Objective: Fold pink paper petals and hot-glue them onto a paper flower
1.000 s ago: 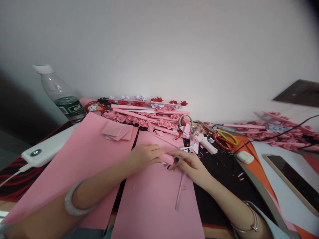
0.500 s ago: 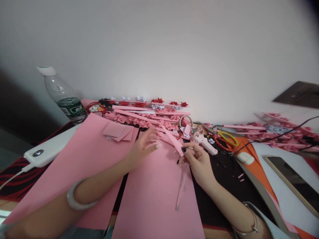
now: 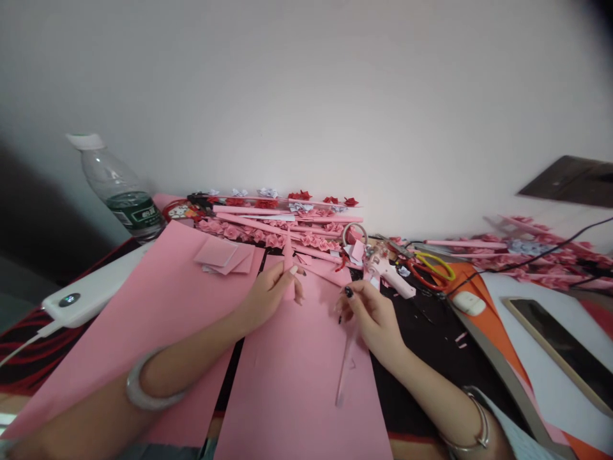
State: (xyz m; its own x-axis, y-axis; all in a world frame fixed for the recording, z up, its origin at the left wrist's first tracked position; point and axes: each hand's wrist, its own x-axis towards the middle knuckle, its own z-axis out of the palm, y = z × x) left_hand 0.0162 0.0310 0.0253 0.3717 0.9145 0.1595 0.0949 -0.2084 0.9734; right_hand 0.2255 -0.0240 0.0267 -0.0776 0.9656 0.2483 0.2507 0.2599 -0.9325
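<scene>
My left hand (image 3: pixel 275 287) is closed around a narrow rolled pink paper cone (image 3: pixel 288 259), which stands nearly upright with its thin tip up. Just to the right, my right hand (image 3: pixel 376 319) hovers over the right edge of a large pink paper sheet (image 3: pixel 301 390). Its fingers are loosely bent and apart, and I see nothing gripped between them. Below those fingers a thin translucent strip (image 3: pixel 342 377) runs down the sheet; its upper end is hidden by the hand. Another rolled pink paper piece (image 3: pixel 328 273) lies behind, between the hands.
Paper flowers (image 3: pixel 272 239) and rolled stems line the wall. A tape roll (image 3: pixel 355 235), a pink glue gun (image 3: pixel 390 275) and yellow-handled scissors (image 3: pixel 435 265) lie right of centre. Left are paper squares (image 3: pixel 223 255), a power bank (image 3: pixel 81 297) and a bottle (image 3: pixel 134 207); right, a phone (image 3: pixel 560 345).
The pink paper cone has passed from my right hand to my left, which has closed on it. It has swung from slanted to nearly upright. My right hand has let go.
</scene>
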